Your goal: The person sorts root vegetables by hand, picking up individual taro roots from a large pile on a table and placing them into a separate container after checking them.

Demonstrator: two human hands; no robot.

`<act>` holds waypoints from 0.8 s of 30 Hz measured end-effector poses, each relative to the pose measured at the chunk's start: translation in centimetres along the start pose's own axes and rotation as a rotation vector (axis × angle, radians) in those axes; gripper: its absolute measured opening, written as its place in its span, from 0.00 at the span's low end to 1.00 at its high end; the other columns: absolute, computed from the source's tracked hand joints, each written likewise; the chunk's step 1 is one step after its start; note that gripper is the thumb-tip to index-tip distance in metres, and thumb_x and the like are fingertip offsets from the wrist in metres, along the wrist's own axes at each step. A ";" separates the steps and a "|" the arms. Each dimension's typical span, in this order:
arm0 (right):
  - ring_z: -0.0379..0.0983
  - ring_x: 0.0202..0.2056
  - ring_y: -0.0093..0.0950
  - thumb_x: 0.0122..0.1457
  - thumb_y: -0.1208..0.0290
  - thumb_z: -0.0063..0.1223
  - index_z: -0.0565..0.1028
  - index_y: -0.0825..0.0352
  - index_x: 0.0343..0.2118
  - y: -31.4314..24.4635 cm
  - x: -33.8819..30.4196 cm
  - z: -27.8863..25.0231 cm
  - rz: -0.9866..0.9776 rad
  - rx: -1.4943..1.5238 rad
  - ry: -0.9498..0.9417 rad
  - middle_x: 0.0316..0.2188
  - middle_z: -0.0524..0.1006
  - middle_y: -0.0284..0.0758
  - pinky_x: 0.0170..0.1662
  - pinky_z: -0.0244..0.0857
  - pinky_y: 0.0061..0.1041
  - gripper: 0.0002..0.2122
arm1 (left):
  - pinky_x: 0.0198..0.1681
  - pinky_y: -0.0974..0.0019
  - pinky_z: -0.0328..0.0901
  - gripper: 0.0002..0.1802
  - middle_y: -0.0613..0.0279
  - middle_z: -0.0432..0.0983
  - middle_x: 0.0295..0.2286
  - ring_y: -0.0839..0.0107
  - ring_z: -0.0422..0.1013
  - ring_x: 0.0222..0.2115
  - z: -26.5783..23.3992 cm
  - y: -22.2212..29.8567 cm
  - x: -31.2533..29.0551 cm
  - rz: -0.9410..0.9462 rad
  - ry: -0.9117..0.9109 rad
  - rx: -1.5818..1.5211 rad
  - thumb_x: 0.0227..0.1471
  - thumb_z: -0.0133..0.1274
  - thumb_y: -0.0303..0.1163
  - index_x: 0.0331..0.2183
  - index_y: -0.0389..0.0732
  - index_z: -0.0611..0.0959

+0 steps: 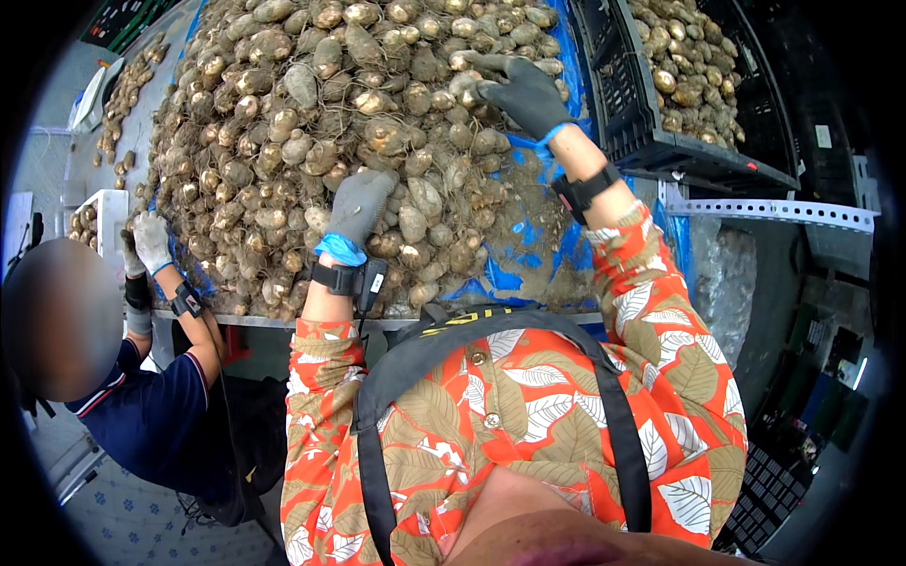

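A big heap of brown, hairy taro corms [283,123] covers the table before me. My left hand [359,209], in a grey glove with a blue cuff, rests on the near middle of the heap. Its fingers curl down among the corms; what lies under them is hidden. Farther right and farther away, my right hand [528,99] wears a dark grey glove. Its fingers stretch leftward over corms at the heap's right side, with the thumb apart from them. Both my wrists carry black straps.
Right of the heap stands a black crate [651,141] holding more taro. Soil-strewn blue sheeting [528,231] lies under the heap. At the left, a co-worker's gloved hand [151,241] is at the heap's edge, near a white container [111,222]. A perforated metal bar [774,212] juts out at right.
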State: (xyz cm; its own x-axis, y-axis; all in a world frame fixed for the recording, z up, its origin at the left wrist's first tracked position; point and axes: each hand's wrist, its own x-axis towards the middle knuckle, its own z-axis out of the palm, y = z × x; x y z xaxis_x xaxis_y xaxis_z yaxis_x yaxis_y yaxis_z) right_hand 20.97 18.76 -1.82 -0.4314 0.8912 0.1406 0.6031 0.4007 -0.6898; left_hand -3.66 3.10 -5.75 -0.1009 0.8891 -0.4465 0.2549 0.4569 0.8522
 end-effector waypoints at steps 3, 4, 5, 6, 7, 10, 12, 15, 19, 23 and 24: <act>0.74 0.44 0.40 0.50 0.64 0.58 0.68 0.59 0.56 3.9 3.6 3.9 0.084 -0.312 -0.005 0.43 0.75 0.48 0.51 0.64 0.34 0.28 | 0.20 0.70 0.62 0.16 0.62 0.73 0.18 0.73 0.69 0.16 0.3 1.5 -0.7 -0.052 -0.028 -0.048 0.52 0.46 0.38 0.24 0.34 0.78; 0.73 0.45 0.41 0.53 0.63 0.56 0.71 0.59 0.53 3.6 3.8 4.7 -0.012 -0.228 0.134 0.43 0.75 0.47 0.51 0.64 0.35 0.23 | 0.20 0.70 0.62 0.16 0.62 0.73 0.18 0.73 0.69 0.17 0.1 1.2 -0.3 -0.051 -0.046 -0.031 0.51 0.47 0.38 0.25 0.34 0.79; 0.73 0.45 0.41 0.53 0.63 0.56 0.72 0.60 0.52 3.6 4.3 4.7 0.047 -0.202 0.124 0.43 0.75 0.47 0.50 0.64 0.35 0.22 | 0.20 0.69 0.63 0.17 0.61 0.74 0.18 0.73 0.70 0.16 -0.1 1.2 -0.2 -0.065 -0.047 -0.042 0.52 0.47 0.38 0.25 0.34 0.80; 0.73 0.45 0.40 0.54 0.63 0.55 0.73 0.61 0.51 2.5 4.5 4.5 0.102 -0.171 0.112 0.43 0.75 0.47 0.50 0.65 0.35 0.21 | 0.20 0.68 0.64 0.17 0.60 0.75 0.18 0.72 0.70 0.16 0.0 1.6 -0.7 -0.080 -0.041 -0.053 0.52 0.48 0.39 0.26 0.33 0.81; 0.73 0.46 0.40 0.54 0.62 0.55 0.74 0.62 0.50 1.7 4.7 4.3 0.157 -0.142 0.099 0.43 0.75 0.47 0.50 0.65 0.35 0.19 | 0.21 0.68 0.64 0.18 0.60 0.76 0.18 0.71 0.71 0.16 0.0 1.9 -1.1 -0.095 -0.037 -0.064 0.52 0.48 0.39 0.26 0.33 0.82; 0.71 0.46 0.44 0.53 0.61 0.54 0.75 0.63 0.47 3.2 5.5 2.9 0.250 0.043 0.215 0.42 0.75 0.48 0.49 0.65 0.38 0.20 | 0.19 0.72 0.62 0.17 0.65 0.73 0.21 0.75 0.70 0.18 -0.4 2.0 -1.4 -0.031 -0.106 -0.061 0.53 0.45 0.38 0.34 0.35 0.81; 0.73 0.43 0.43 0.55 0.62 0.52 0.77 0.65 0.36 3.8 5.0 4.2 0.342 0.336 0.566 0.38 0.77 0.46 0.45 0.66 0.39 0.12 | 0.21 0.74 0.64 0.17 0.66 0.74 0.23 0.78 0.70 0.20 -0.4 1.9 -2.1 0.008 -0.110 -0.085 0.54 0.43 0.34 0.40 0.35 0.80; 0.75 0.41 0.38 0.56 0.65 0.53 0.76 0.62 0.44 4.3 4.0 2.0 -0.111 -0.532 0.001 0.38 0.78 0.45 0.44 0.68 0.37 0.14 | 0.27 0.74 0.66 0.15 0.66 0.74 0.25 0.77 0.70 0.23 -0.7 1.2 -3.4 0.076 -0.062 -0.234 0.54 0.42 0.27 0.40 0.34 0.79; 0.76 0.40 0.36 0.52 0.65 0.56 0.73 0.60 0.50 2.2 1.6 2.1 0.165 0.049 0.000 0.41 0.77 0.47 0.45 0.69 0.34 0.20 | 0.29 0.73 0.66 0.18 0.63 0.75 0.27 0.75 0.70 0.24 -0.2 1.1 -5.9 0.186 0.033 -0.238 0.45 0.38 0.20 0.38 0.33 0.80; 0.73 0.47 0.37 0.47 0.62 0.62 0.67 0.62 0.56 1.0 2.1 4.3 -0.205 -0.145 0.060 0.48 0.74 0.47 0.52 0.64 0.31 0.31 | 0.27 0.72 0.66 0.21 0.61 0.76 0.28 0.74 0.69 0.24 -0.1 0.5 -8.1 0.179 0.102 -0.235 0.39 0.37 0.18 0.35 0.32 0.80; 0.73 0.47 0.38 0.47 0.62 0.61 0.67 0.62 0.56 0.6 2.4 4.7 -0.125 -0.132 -0.014 0.48 0.74 0.47 0.52 0.63 0.32 0.31 | 0.29 0.74 0.67 0.21 0.61 0.77 0.30 0.76 0.71 0.26 -0.1 0.2 -8.4 0.154 0.097 -0.251 0.42 0.37 0.18 0.37 0.33 0.81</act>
State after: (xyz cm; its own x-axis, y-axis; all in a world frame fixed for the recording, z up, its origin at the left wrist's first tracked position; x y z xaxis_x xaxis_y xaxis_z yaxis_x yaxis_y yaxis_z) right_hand 17.08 20.15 -5.22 -0.5172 0.8299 0.2093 0.6266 0.5337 -0.5679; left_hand -2.85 -4.29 -1.75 -0.1743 0.9415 -0.2885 0.0305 0.2980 0.9541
